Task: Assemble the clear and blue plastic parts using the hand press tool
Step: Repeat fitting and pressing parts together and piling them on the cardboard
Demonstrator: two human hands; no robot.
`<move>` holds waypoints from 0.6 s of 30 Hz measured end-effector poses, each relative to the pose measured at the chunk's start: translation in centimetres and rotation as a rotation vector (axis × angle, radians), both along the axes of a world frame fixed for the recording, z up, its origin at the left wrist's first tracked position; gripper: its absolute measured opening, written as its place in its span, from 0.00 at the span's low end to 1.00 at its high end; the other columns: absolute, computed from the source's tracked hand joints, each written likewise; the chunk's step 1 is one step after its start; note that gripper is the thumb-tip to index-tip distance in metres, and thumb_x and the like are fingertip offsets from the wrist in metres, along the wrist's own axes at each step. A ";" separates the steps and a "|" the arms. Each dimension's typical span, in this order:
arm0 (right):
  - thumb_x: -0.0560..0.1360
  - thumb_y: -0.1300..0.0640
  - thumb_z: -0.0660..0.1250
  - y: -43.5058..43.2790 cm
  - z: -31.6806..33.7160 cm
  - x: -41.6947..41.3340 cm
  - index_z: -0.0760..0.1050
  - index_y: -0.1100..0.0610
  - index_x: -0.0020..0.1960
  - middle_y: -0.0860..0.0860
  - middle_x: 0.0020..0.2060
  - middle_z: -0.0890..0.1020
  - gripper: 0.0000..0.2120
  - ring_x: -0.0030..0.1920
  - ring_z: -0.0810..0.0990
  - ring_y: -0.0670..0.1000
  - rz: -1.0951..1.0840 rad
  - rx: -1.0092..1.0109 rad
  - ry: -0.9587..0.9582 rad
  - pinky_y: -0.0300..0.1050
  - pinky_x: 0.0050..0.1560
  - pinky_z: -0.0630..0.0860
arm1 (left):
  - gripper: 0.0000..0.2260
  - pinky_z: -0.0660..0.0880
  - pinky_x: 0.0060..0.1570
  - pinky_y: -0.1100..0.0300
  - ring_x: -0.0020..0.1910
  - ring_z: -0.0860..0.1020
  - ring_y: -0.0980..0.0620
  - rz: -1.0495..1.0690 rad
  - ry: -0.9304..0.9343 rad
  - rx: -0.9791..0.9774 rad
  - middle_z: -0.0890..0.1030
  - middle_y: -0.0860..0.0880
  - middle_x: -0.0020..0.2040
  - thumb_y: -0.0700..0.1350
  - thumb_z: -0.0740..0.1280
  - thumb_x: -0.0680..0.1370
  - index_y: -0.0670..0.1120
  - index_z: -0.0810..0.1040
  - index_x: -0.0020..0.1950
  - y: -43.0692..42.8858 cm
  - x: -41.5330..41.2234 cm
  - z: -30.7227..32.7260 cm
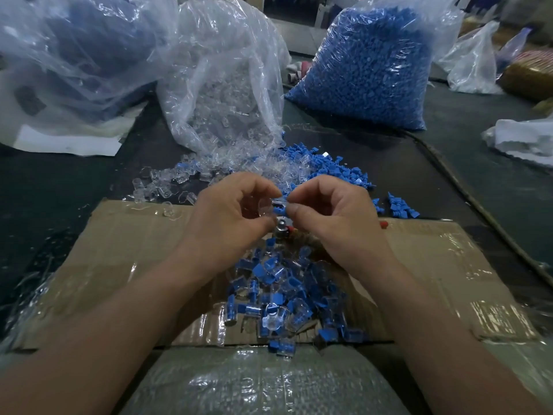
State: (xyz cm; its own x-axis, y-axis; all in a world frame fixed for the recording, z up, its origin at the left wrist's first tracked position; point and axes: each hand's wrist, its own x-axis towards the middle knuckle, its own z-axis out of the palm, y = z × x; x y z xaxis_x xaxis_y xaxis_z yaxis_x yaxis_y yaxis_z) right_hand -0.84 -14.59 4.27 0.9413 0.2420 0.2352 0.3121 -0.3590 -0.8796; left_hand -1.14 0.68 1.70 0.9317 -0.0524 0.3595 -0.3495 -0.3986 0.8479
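Head: fingers (294, 211) pinch glossy clear-blue part (279, 207).

Legible texts, labels, brands, numbers, signs: none is showing. The cardboard sheet (119, 244), the bag of clear parts (221, 85) and the bag of blue parts (368, 70) are carrying no marking that can be read.
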 end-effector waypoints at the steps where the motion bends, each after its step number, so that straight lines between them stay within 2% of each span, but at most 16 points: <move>1: 0.70 0.65 0.70 0.1 -0.1 0.0 0.75 0.49 0.37 0.45 0.31 0.79 0.12 0.33 0.78 0.43 0.004 0.007 0.003 0.37 0.37 0.77 | 0.20 0.73 0.36 0.72 0.34 0.75 0.62 -0.002 -0.028 0.016 0.75 0.59 0.35 0.33 0.75 0.65 0.58 0.75 0.41 -0.1 0.0 -0.1; 5: 0.70 0.65 0.70 0.3 -0.2 0.0 0.75 0.48 0.36 0.45 0.30 0.79 0.12 0.31 0.77 0.41 -0.029 -0.003 -0.018 0.33 0.33 0.75 | 0.19 0.72 0.39 0.75 0.39 0.76 0.61 -0.036 -0.085 0.054 0.76 0.53 0.40 0.32 0.74 0.66 0.57 0.76 0.43 -0.2 -0.1 -0.2; 9: 0.69 0.65 0.71 0.1 -0.1 0.1 0.76 0.49 0.36 0.45 0.30 0.79 0.12 0.30 0.77 0.41 -0.055 0.000 -0.013 0.32 0.31 0.74 | 0.15 0.73 0.40 0.74 0.40 0.77 0.60 -0.051 -0.116 0.074 0.77 0.55 0.40 0.34 0.73 0.67 0.52 0.78 0.47 -0.2 -0.2 -0.2; 12: 0.69 0.65 0.71 0.1 -0.2 0.0 0.76 0.49 0.36 0.45 0.30 0.79 0.11 0.31 0.77 0.40 -0.048 -0.005 -0.006 0.32 0.33 0.75 | 0.18 0.76 0.37 0.71 0.39 0.79 0.58 -0.040 -0.142 0.064 0.78 0.55 0.39 0.33 0.74 0.67 0.52 0.76 0.49 -0.4 -0.4 -0.3; 15: 0.69 0.63 0.72 0.2 -0.1 -0.1 0.76 0.50 0.36 0.44 0.29 0.80 0.10 0.30 0.78 0.40 -0.017 0.014 0.009 0.32 0.33 0.75 | 0.19 0.77 0.40 0.67 0.41 0.79 0.57 -0.033 -0.206 0.121 0.78 0.56 0.40 0.32 0.74 0.66 0.46 0.76 0.53 -0.5 -0.5 -0.3; 18: 0.68 0.64 0.72 0.1 0.1 -0.1 0.77 0.52 0.36 0.44 0.27 0.80 0.08 0.29 0.78 0.41 0.027 0.091 0.065 0.33 0.32 0.75 | 0.19 0.76 0.40 0.71 0.42 0.79 0.58 -0.025 -0.200 0.079 0.78 0.57 0.40 0.32 0.74 0.67 0.49 0.75 0.51 -0.4 -0.5 -0.2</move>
State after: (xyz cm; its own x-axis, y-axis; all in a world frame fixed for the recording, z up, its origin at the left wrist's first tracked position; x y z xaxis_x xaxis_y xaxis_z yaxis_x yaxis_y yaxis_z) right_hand -0.96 -14.51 4.32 0.9487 0.2478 0.1963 0.2621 -0.2693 -0.9267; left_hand -1.68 0.28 1.48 0.8403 -0.1099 0.5309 -0.5182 -0.4504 0.7270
